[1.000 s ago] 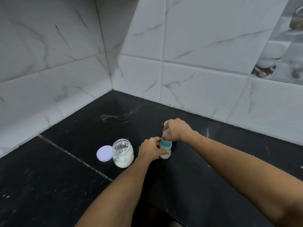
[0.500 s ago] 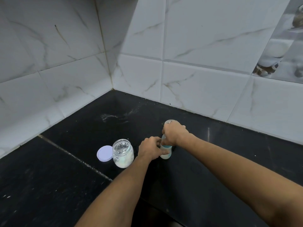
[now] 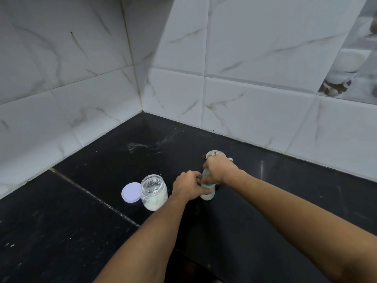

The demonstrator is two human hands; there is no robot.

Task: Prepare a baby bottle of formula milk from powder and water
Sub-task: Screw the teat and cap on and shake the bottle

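head view: baby bottle stands upright on black counter, near the open powder jar w/ lid lying beside it. left hand fingers curl round bottle body; right hand wraps its top, prob screwing the cap. risk: cap seats crooked, leaks when shaken; a slip cd knock the open jar.

Bottle top is buried under the right hand and its curled fingers; just beyond them a round metal thing peeks out, too covered to identify.
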